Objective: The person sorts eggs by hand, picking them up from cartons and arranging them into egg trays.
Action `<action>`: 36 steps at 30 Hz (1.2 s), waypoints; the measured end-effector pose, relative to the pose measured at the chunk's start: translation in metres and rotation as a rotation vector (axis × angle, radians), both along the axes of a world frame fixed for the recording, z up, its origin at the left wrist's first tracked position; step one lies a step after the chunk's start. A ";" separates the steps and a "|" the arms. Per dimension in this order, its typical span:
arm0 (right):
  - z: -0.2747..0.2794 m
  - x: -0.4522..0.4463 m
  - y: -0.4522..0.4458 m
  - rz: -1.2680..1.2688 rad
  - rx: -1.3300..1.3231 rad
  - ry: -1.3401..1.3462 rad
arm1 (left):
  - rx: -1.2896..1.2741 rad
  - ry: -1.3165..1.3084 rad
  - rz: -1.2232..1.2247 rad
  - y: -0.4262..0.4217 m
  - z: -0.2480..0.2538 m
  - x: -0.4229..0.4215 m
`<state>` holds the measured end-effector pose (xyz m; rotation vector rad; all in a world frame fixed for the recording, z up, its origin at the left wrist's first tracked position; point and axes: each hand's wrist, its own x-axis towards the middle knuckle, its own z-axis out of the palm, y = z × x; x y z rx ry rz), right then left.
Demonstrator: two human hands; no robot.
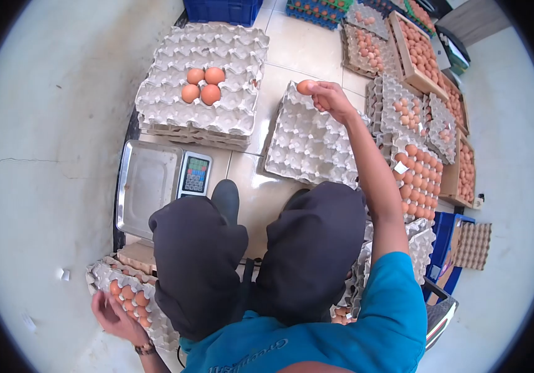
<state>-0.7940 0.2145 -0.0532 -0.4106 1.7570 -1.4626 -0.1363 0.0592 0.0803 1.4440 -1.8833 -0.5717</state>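
Observation:
My right hand (331, 99) pinches a brown egg (306, 87) at the far corner of a grey egg tray (307, 140) whose cups hold no eggs. At the lower left, my left hand (116, 322), with a band on its wrist, is beside several brown eggs (128, 293) in another grey tray (162, 326). Its fingers look loosely curved and apart, close to the nearest eggs; whether they touch one is hard to make out. Ahead on the left, a stack of grey trays (173, 53) bears several brown eggs (210, 94) grouped on top.
A scale (150, 180) with a metal pan and keypad (195, 174) stands left of my legs. Along the right are egg-filled trays (419, 180) and wooden crates of eggs (417, 53). Blue crates stand at the back (222, 11) and right (444, 239). A wall (43, 124) borders the left.

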 end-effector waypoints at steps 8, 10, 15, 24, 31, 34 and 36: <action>0.189 0.123 -0.009 0.451 -0.200 0.143 | 0.270 0.306 -0.928 -0.007 0.076 -0.228; 0.228 0.167 -0.018 0.587 -0.164 0.308 | 0.295 0.359 -1.076 0.006 0.094 -0.256; 0.247 0.252 -0.035 0.641 -0.222 0.467 | 0.333 0.516 -1.277 0.007 0.076 -0.263; 0.225 0.321 -0.046 0.496 -0.457 -0.257 | 1.250 1.320 -1.047 -0.010 0.057 -0.180; 0.228 0.350 -0.042 0.526 -0.441 0.223 | 1.615 1.729 -0.791 0.004 0.059 -0.152; 0.226 0.355 -0.043 0.505 -0.482 0.500 | 1.586 1.721 -0.785 0.008 0.057 -0.145; 0.231 0.358 -0.041 0.503 -0.447 0.655 | 1.574 1.713 -0.797 0.012 0.053 -0.142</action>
